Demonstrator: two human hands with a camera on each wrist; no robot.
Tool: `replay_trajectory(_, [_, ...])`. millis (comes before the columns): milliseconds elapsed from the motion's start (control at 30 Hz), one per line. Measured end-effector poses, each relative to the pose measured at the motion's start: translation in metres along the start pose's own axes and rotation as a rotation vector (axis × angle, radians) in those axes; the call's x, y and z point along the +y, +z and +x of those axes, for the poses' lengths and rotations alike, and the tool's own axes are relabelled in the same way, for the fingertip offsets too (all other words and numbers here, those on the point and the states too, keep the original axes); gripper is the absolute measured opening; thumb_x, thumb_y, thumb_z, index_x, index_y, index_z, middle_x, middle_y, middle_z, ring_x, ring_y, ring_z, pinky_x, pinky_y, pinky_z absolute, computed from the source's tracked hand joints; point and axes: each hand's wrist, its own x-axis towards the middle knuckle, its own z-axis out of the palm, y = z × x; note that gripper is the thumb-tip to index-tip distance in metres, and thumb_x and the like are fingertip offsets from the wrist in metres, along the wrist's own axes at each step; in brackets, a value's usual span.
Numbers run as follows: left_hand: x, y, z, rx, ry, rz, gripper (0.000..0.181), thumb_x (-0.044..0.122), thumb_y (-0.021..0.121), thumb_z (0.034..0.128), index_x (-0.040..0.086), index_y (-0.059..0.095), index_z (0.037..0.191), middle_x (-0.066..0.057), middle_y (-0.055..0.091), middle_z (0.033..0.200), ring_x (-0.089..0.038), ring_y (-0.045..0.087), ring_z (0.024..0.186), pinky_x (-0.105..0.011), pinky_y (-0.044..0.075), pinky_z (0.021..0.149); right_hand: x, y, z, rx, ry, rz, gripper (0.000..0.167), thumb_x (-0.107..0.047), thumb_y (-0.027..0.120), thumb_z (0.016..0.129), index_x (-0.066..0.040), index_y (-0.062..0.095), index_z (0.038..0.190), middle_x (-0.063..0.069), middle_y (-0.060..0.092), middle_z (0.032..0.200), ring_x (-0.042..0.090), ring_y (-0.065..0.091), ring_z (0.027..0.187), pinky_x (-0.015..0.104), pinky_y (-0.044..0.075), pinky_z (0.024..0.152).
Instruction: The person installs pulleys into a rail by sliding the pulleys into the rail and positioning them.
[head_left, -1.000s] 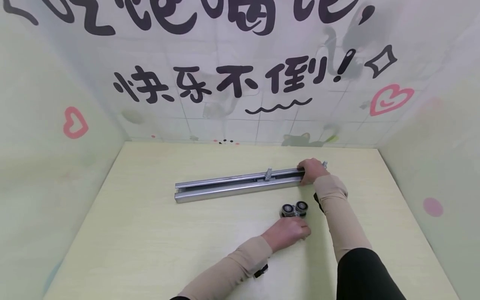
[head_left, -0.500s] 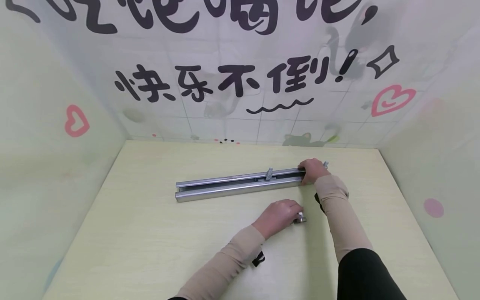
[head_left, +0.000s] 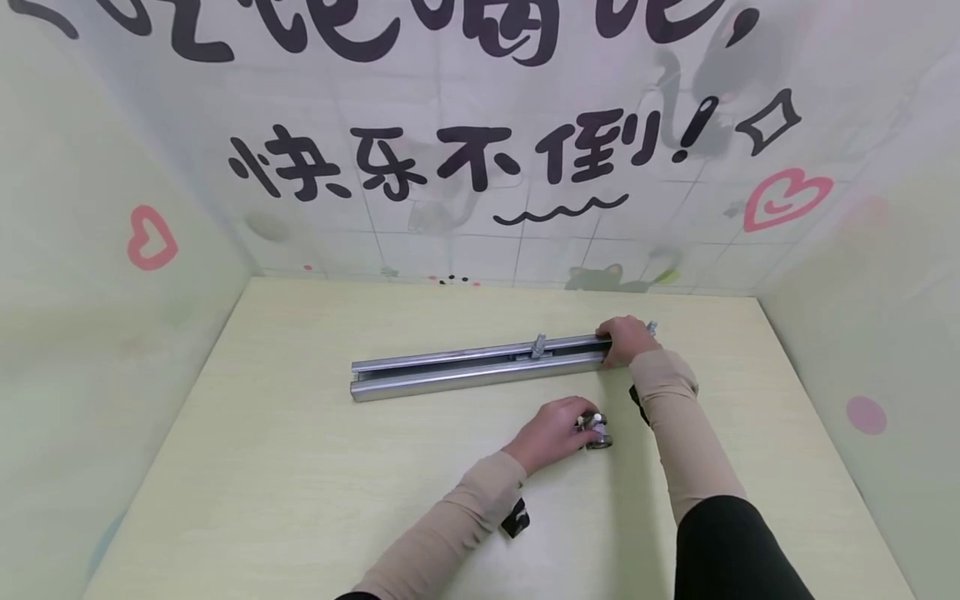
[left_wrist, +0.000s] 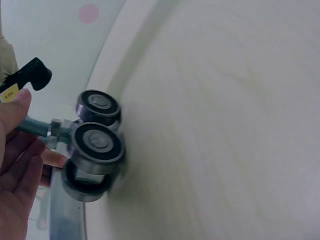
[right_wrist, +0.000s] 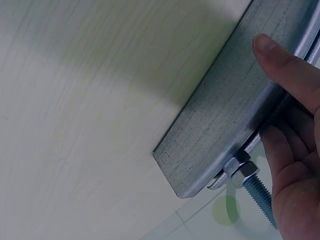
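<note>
My left hand [head_left: 551,432] holds a roller trolley [left_wrist: 97,142] by its threaded bolt, thumb on one side and fingers on the other. Black-faced bearing wheels of the trolley face the tabletop in the left wrist view. Farther back, a silver C-shaped metal rail [head_left: 435,377] lies across the table with its slot upward. My right hand [head_left: 628,340] grips the rail near its right end, thumb against the near wall. Beside these fingers a bolt with nuts [right_wrist: 241,170] sticks out of the slot. Another bolt [head_left: 538,346] stands up from the slot farther left.
The pale wooden tabletop [head_left: 262,483] extends in front of the rail and to both sides. A printed white backdrop [head_left: 420,242] rises behind it, with side panels at left and right. My right forearm [head_left: 686,425] crosses the table's right part.
My left hand has shifted a little left and back and turned the roller trolley, so its wheels no longer face up. The right hand and the rail stay in place.
</note>
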Motion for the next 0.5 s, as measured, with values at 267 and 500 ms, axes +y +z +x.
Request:
replay_trajectory(267, [-0.008,0.018,-0.004,0.078,-0.042,0.031,0.023,0.024,0.069,0.0796,0.008,0.065,0.096,0.000,0.068,0.093,-0.006,0.062,0.083,-0.009,0.046,0.075,0.000,0.000,0.000,-0.007,0.007,0.022,0.058,-0.006,0.082,0.055,0.002,0.063,0.109,0.021,0.061,0.110,0.040,0.054,0.102,0.047,0.044,0.090])
replay_trajectory(500, [-0.011,0.021,-0.005,0.154,-0.032,0.013,0.016,0.020,0.070,0.0788,0.008,0.068,0.090,-0.001,0.069,0.086,-0.008,0.064,0.079,-0.010,0.048,0.072,-0.001,-0.001,-0.002,-0.019,0.012,0.035,0.056,-0.005,0.081,0.057,0.003,0.063,0.109,0.022,0.061,0.111,0.040,0.054,0.102,0.047,0.044,0.090])
